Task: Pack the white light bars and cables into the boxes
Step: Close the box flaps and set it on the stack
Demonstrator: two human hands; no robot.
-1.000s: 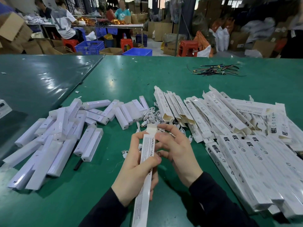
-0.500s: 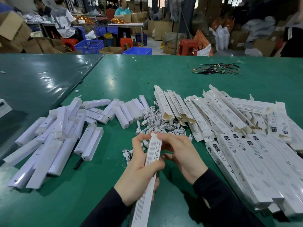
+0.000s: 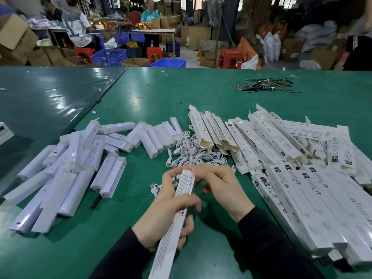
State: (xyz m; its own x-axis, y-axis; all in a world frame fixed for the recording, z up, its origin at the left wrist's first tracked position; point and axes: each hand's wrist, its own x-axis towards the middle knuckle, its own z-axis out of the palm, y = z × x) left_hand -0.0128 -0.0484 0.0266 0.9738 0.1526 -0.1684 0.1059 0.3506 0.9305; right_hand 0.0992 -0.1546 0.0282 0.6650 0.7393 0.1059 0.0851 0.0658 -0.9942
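My left hand [image 3: 165, 210] grips a long white printed box [image 3: 171, 234] near its far end, the box slanting from the bottom edge up to the middle of the table. My right hand [image 3: 223, 190] has its fingers curled at the box's far end, touching its top. A pile of white light bars [image 3: 66, 174] in clear sleeves lies on the left. Coiled white cables [image 3: 189, 152] lie in a heap just beyond my hands. Open boxes [image 3: 217, 131] fan out behind the cables, and closed boxes [image 3: 314, 200] are stacked on the right.
The green table [image 3: 153, 93] carries a bundle of dark wires [image 3: 263, 85] at the far right. A loose cable plug [image 3: 154, 187] lies left of my hands. Beyond the table sit people, blue crates [image 3: 109, 57], red stools and cardboard cartons.
The box's end flap, open a second ago, is now folded down under my right fingers. Both hands and the box have drawn slightly nearer to me.
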